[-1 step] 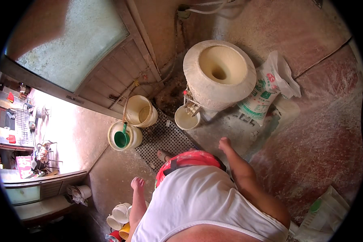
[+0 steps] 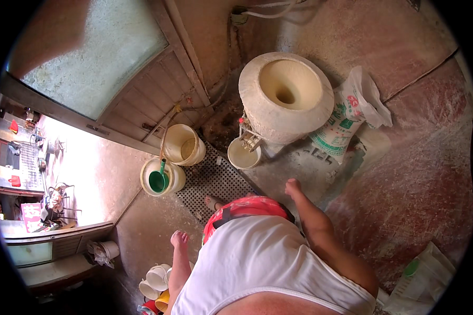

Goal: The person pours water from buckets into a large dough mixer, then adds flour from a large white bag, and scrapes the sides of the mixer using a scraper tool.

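Note:
Both arms hang out from my sides, and neither hand touches an object. My left hand (image 2: 179, 239) is low on the left, its fingers loosely bent and slightly apart, with nothing visible in it. On the other side, my right hand (image 2: 293, 187) has its fingers curled in, and no held thing shows. Beyond it stands a large pale round machine with a funnel-shaped hopper (image 2: 278, 115). A small white bucket (image 2: 245, 156) sits under its spout. To the left are a cream bucket (image 2: 198, 153) and a second bucket (image 2: 180, 184) with a green dipper (image 2: 158, 181) resting in it.
A black perforated mat (image 2: 197, 191) lies by my foot. Right of the machine leans a white printed sack (image 2: 333, 139). Several small buckets (image 2: 156, 276) are stacked at lower left. A clear plastic bag (image 2: 423, 278) lies at lower right. An open doorway (image 2: 89, 173) is on the left.

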`<state>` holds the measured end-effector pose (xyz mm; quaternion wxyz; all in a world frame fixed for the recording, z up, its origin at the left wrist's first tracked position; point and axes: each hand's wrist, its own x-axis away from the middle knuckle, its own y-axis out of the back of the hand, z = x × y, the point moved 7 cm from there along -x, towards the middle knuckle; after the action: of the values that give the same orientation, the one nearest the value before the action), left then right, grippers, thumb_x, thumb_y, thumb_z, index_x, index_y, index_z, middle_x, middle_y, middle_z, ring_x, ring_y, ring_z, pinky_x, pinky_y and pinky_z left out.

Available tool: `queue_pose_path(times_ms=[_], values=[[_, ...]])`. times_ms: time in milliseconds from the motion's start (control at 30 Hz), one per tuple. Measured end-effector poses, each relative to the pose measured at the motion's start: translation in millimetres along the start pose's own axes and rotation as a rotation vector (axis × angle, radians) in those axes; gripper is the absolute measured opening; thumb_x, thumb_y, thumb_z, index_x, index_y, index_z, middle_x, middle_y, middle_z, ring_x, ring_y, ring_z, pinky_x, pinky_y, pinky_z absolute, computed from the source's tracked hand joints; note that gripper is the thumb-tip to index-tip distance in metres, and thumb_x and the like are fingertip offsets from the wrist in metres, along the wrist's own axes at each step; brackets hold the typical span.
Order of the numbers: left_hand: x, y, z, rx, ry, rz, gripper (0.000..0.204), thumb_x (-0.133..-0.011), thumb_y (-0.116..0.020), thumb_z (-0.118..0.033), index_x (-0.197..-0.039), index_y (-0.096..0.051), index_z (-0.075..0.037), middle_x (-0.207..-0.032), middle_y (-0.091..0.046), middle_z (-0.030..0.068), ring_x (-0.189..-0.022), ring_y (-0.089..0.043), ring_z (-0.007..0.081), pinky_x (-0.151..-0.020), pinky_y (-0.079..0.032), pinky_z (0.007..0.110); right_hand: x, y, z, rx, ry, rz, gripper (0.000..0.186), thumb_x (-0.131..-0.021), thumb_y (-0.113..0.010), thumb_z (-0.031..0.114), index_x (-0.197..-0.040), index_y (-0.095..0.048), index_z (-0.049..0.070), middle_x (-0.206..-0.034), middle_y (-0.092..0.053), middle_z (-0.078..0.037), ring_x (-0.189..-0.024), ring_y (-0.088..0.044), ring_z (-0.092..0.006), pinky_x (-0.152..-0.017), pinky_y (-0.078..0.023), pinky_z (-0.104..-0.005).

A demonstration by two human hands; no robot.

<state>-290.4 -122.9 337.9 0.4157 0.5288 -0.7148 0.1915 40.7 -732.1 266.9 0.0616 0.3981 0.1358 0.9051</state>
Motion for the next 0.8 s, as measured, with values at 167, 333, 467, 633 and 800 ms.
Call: queue_pose_path(times_ms=[167,333,467,633,800], values=[[4.9,-0.2,-1.5,0.003,0.001,-0.005,0.013,-0.083,-0.054,-0.005,-0.095,-0.057,-0.009,-0.075,-0.051,0.0038,-0.063,-0.056,0.0212,-0.051,-0.047,0.031,5.1,-1.3,14.0,0.035,0.016,0.001,0.007,-0.083,-0.047,0.000,-0.083,-0.052,0.004,-0.061,-0.046,-0.005,-0.045,-0.047,-0.0173,-0.037,-0.035,-0.0330],[7.8,-6.7,-4.4,0.002,-0.008,0.019,0.007,-0.082,-0.053,-0.004,-0.086,-0.054,-0.010,-0.070,-0.047,0.0025,-0.061,-0.054,0.0202,-0.049,-0.045,0.030,3.9,1.7,16.9,-0.048,0.017,0.008,0.010,-0.080,-0.047,-0.004,-0.080,-0.051,0.005,-0.060,-0.044,-0.004,-0.044,-0.046,-0.0168,-0.036,-0.033,-0.0332],[6.7,-9.5,-7.2,-0.004,-0.013,0.019,0.010,-0.082,-0.054,-0.005,-0.091,-0.056,-0.010,-0.074,-0.050,0.0032,-0.063,-0.055,0.0210,-0.051,-0.046,0.031,-1.2,4.0,12.5,-0.027,0.013,-0.009,0.017,-0.081,-0.048,-0.003,-0.095,-0.056,0.002,-0.067,-0.051,-0.007,-0.047,-0.050,-0.0182,-0.038,-0.038,-0.0327],[-2.6,0.8,-4.7,-0.029,-0.002,0.001,0.023,-0.083,-0.056,-0.007,-0.105,-0.059,-0.009,-0.085,-0.055,0.0057,-0.071,-0.058,0.0236,-0.058,-0.050,0.034,9.9,-0.5,12.5,-0.063,-0.059,-0.037,0.034,-0.083,-0.048,-0.001,-0.117,-0.053,0.001,-0.079,-0.059,-0.011,-0.052,-0.055,-0.0200,-0.042,-0.043,-0.0324],[-8.3,0.8,-2.2,-0.050,0.011,-0.007,0.026,-0.083,-0.056,-0.007,-0.109,-0.059,-0.009,-0.087,-0.055,0.0061,-0.073,-0.059,0.0243,-0.060,-0.051,0.035,7.0,0.4,4.2,-0.050,-0.043,-0.058,0.033,-0.083,-0.047,-0.001,-0.116,-0.054,0.001,-0.077,-0.057,-0.010,-0.052,-0.055,-0.0197,-0.042,-0.043,-0.0323]])
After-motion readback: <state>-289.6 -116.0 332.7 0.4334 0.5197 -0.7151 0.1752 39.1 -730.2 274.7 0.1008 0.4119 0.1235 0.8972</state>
